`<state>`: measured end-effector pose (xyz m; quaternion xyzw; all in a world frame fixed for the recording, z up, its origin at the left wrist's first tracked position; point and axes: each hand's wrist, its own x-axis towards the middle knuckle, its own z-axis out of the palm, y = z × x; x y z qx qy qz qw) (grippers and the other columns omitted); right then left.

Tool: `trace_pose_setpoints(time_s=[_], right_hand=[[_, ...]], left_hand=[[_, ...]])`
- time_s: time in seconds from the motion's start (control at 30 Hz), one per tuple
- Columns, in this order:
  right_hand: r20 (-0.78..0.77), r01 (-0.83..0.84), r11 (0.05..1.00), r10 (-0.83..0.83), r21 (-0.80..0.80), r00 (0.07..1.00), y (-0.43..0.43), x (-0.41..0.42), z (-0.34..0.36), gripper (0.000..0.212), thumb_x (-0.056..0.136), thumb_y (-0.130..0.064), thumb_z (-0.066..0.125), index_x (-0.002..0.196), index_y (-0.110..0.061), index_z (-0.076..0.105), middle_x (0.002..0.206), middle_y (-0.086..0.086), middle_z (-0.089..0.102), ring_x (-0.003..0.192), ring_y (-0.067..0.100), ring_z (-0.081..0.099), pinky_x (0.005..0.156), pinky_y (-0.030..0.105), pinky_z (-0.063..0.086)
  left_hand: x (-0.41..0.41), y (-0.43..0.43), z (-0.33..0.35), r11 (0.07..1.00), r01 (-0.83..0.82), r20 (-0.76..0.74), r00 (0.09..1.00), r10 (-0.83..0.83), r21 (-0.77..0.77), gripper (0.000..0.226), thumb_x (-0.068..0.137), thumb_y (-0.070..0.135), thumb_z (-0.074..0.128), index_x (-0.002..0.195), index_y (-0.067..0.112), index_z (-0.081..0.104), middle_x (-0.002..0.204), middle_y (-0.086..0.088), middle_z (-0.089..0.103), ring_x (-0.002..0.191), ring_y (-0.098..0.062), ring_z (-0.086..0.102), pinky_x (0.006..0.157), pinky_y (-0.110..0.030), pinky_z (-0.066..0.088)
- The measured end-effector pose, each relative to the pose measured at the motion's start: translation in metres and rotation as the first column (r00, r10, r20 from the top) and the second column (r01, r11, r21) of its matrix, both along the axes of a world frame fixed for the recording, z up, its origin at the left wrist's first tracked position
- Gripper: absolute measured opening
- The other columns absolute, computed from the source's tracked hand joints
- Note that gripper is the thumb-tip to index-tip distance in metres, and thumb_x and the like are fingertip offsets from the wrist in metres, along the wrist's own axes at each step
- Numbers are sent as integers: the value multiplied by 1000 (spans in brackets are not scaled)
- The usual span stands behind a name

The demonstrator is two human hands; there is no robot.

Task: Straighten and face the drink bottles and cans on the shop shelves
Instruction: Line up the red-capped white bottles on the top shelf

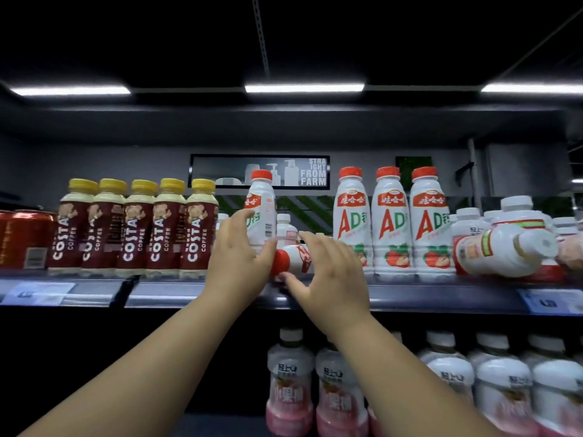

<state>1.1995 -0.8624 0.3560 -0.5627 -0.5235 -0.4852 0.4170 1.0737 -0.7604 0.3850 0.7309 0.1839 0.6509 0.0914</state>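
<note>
Below my grips, pink-bottomed bottles (290,383) are blurred and cut off at the bottom edge. My left grip (236,247) and right grip (328,272) are both spread, fingers nearly straight, flanking a toppled white bottle (295,258) lying on the shelf (426,294); the right one hides its body. Whether either touches it, I can't tell. Behind the left grip stands a turned bottle (262,209). Farther back, a dark sign (220,168) and ceiling strip lights (304,87).
</note>
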Motion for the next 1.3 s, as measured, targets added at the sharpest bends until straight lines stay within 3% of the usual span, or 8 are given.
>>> trace_pose_setpoints(time_s=[0.3,0.5,0.67,0.83,0.97,1.07,1.13,1.3], right_hand=[[35,109,978,-105,-176,994,25,-8,16,52,78,-52,72,125,-31,65,133,0,59,119,26,54,101,47,43],[-261,-293,955,295,48,919,17,-22,51,38,81,-45,77,111,-24,65,111,-8,59,99,8,55,84,22,43],[-485,-426,882,467,199,739,15,-41,111,33,91,-49,65,110,-23,56,96,-9,61,83,5,57,62,18,38],[-639,-387,916,358,101,680,26,-42,122,50,89,-57,65,120,-23,46,101,-8,60,84,7,58,60,22,41],[-748,-424,901,220,-90,626,41,-31,93,76,71,-47,85,125,-23,38,116,-3,61,101,17,62,89,40,54],[-692,-210,962,33,-173,722,45,-31,82,79,75,-67,72,126,-19,34,111,-1,58,98,21,61,86,42,54],[-752,-245,961,70,-124,656,40,-33,82,81,79,-70,66,128,-16,30,112,1,55,98,23,59,88,42,52],[-702,-233,937,-19,-261,712,32,-29,66,64,82,-41,75,122,-17,32,117,4,58,101,24,60,84,40,51]], left_hand=[[-4,25,11,988,127,12,992,-127,-91,51,88,32,67,132,26,42,124,0,47,102,-15,52,86,-32,43],[-6,36,19,979,172,-42,983,-177,-109,57,87,35,69,135,26,39,126,-3,48,105,-17,53,96,-40,49],[-2,44,14,994,50,-279,957,-75,-93,98,74,47,79,147,31,16,138,-2,52,119,-26,56,98,-43,48],[-5,43,11,991,54,-281,956,-88,-125,99,84,45,68,150,38,-4,144,-3,49,118,-28,56,95,-49,50],[-7,40,9,990,37,-232,970,-67,-133,90,90,39,59,153,30,-5,143,-9,47,116,-31,55,91,-45,49],[-7,39,9,990,31,-215,975,-60,-140,84,92,45,56,152,30,0,141,-9,49,115,-30,55,90,-45,49],[-6,39,8,991,30,-225,973,-59,-132,87,89,46,59,151,32,0,140,-7,49,115,-29,55,92,-46,49],[-7,40,10,989,55,-221,972,-84,-136,91,79,50,70,147,29,13,134,-3,53,112,-25,57,90,-45,51]])
